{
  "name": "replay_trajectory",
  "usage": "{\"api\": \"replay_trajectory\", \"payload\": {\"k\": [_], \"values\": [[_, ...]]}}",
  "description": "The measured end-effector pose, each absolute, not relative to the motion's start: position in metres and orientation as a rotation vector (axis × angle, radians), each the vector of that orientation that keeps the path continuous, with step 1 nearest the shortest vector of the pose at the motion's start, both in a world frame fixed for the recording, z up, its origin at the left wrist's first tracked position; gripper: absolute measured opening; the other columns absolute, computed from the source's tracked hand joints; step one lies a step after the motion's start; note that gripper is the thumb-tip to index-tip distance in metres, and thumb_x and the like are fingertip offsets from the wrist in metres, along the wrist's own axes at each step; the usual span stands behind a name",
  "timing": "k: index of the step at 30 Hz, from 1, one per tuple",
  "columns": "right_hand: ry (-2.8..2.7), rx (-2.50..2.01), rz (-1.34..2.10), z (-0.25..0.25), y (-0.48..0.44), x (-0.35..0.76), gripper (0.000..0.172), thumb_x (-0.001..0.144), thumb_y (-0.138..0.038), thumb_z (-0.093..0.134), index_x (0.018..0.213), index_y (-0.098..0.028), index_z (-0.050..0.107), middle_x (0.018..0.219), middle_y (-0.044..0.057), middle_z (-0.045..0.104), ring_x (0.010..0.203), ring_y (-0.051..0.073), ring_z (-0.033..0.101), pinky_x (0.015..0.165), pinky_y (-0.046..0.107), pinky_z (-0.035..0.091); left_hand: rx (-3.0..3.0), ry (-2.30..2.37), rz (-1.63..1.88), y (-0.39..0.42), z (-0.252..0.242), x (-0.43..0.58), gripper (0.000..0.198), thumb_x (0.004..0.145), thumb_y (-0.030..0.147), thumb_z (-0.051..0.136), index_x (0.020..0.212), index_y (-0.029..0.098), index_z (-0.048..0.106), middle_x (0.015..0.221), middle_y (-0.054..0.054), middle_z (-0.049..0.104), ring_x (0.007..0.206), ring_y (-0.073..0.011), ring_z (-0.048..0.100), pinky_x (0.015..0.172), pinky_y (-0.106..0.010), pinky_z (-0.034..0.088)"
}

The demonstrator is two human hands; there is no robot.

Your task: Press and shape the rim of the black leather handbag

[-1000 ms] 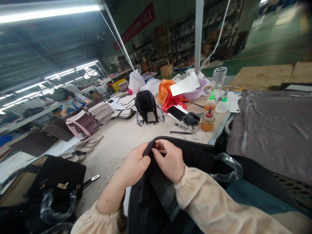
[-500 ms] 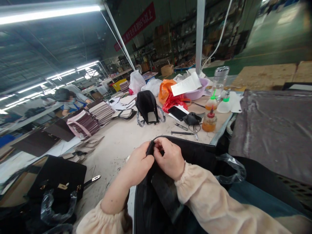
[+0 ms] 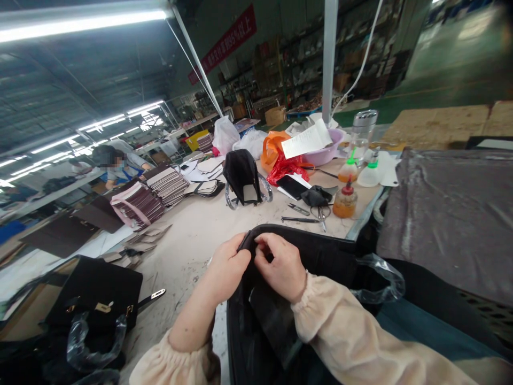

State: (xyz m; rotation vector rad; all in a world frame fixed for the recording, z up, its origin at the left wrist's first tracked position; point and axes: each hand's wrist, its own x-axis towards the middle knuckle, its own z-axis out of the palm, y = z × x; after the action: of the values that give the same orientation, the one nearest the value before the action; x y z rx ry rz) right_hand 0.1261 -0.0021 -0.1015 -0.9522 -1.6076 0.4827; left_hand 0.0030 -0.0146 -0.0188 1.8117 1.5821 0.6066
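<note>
A large black bag (image 3: 316, 243) stands open in front of me, its dark lining showing. My left hand (image 3: 229, 263) pinches the bag's edge at the far left corner, thumb on the inside. Just to the right, my right hand (image 3: 280, 262) is closed, thumb and fingertips together at the inner side of the same edge. Whether anything small is between its fingertips is hidden. A clear plastic-wrapped handle (image 3: 380, 280) curves up at the bag's right side.
Scissors-like snips (image 3: 298, 208), a black pen (image 3: 300, 220), a phone (image 3: 292, 186) and glue bottles (image 3: 344, 199) lie beyond the bag. A small black bag (image 3: 241, 176) stands mid-table. Another black handbag (image 3: 94, 299) is at left, near stacked panels (image 3: 138, 203). A co-worker (image 3: 120, 163) sits further off.
The bag's corner has spread wider between my hands and shifted slightly. My right hand has moved a little right and down, away from my left hand.
</note>
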Motion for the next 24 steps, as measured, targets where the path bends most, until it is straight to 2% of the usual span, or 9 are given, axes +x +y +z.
{"api": "replay_trajectory", "payload": {"k": [3, 7, 9, 12, 15, 18, 21, 24], "values": [[-1.698, -0.875, 0.433, -0.099, -0.01, 0.135, 0.02, 0.083, -0.01, 0.045, 0.097, -0.017, 0.058, 0.092, 0.006, 0.061, 0.087, 0.015, 0.058, 0.081, 0.028, 0.048, 1.801, 1.575, 0.671, -0.016, -0.018, 0.002, 0.028, 0.084, 0.021, 0.04, 0.103, 0.017, 0.061, 0.091, -0.001, 0.063, 0.09, -0.017, 0.055, 0.081, -0.026, 0.042], [-1.837, -0.923, 0.246, -0.09, -0.017, 0.151, 0.035, 0.086, -0.012, 0.045, 0.119, -0.015, 0.052, 0.11, 0.01, 0.057, 0.103, 0.019, 0.052, 0.09, 0.032, 0.046, 1.782, 1.593, 0.737, -0.018, -0.017, 0.002, 0.031, 0.09, 0.035, 0.038, 0.092, 0.016, 0.062, 0.087, 0.0, 0.063, 0.084, -0.0154, 0.055, 0.079, -0.024, 0.041], [-1.927, -1.011, 0.155, -0.086, -0.016, 0.157, 0.044, 0.085, -0.012, 0.044, 0.129, -0.015, 0.045, 0.112, 0.011, 0.055, 0.104, 0.021, 0.05, 0.088, 0.033, 0.047, 1.792, 1.604, 0.709, -0.018, -0.016, 0.001, 0.031, 0.09, 0.037, 0.037, 0.085, 0.016, 0.06, 0.08, 0.001, 0.061, 0.078, -0.0144, 0.053, 0.073, -0.024, 0.041], [-2.055, -1.143, 0.086, -0.08, -0.013, 0.16, 0.052, 0.085, -0.011, 0.043, 0.136, -0.016, 0.038, 0.105, 0.01, 0.055, 0.098, 0.022, 0.051, 0.079, 0.032, 0.05, 1.844, 1.665, 0.628, -0.016, -0.015, -0.001, 0.034, 0.089, 0.038, 0.037, 0.072, 0.016, 0.056, 0.066, 0.003, 0.053, 0.065, -0.0125, 0.048, 0.06, -0.023, 0.036], [-2.139, -1.202, 0.052, -0.075, -0.012, 0.158, 0.052, 0.086, -0.011, 0.042, 0.137, -0.021, 0.038, 0.097, 0.008, 0.055, 0.089, 0.02, 0.052, 0.07, 0.03, 0.049, 1.911, 1.752, 0.534, -0.014, -0.012, -0.004, 0.037, 0.087, 0.04, 0.039, 0.061, 0.016, 0.049, 0.054, 0.004, 0.039, 0.055, -0.0107, 0.039, 0.052, -0.023, 0.029], [-2.158, -1.209, 0.052, -0.073, -0.011, 0.157, 0.049, 0.087, -0.012, 0.041, 0.135, -0.022, 0.041, 0.095, 0.008, 0.054, 0.088, 0.02, 0.052, 0.069, 0.028, 0.048, 1.962, 1.786, 0.463, -0.011, -0.009, -0.005, 0.037, 0.085, 0.041, 0.041, 0.059, 0.016, 0.048, 0.051, 0.005, 0.035, 0.052, -0.0101, 0.036, 0.05, -0.023, 0.026], [-2.148, -1.197, 0.064, -0.074, -0.009, 0.158, 0.046, 0.087, -0.012, 0.042, 0.132, -0.021, 0.044, 0.097, 0.008, 0.055, 0.09, 0.019, 0.052, 0.072, 0.028, 0.048, 2.008, 1.781, 0.458, -0.008, -0.007, -0.004, 0.033, 0.085, 0.039, 0.042, 0.067, 0.016, 0.057, 0.056, 0.003, 0.047, 0.056, -0.0118, 0.044, 0.053, -0.023, 0.032], [-2.138, -1.195, 0.072, -0.075, -0.007, 0.16, 0.046, 0.086, -0.012, 0.043, 0.131, -0.02, 0.045, 0.1, 0.008, 0.055, 0.091, 0.019, 0.052, 0.072, 0.028, 0.048, 2.038, 1.724, 0.468, -0.003, -0.007, 0.0, 0.026, 0.084, 0.034, 0.043, 0.086, 0.017, 0.063, 0.073, 0.0, 0.062, 0.069, -0.0149, 0.055, 0.064, -0.024, 0.04]]}}
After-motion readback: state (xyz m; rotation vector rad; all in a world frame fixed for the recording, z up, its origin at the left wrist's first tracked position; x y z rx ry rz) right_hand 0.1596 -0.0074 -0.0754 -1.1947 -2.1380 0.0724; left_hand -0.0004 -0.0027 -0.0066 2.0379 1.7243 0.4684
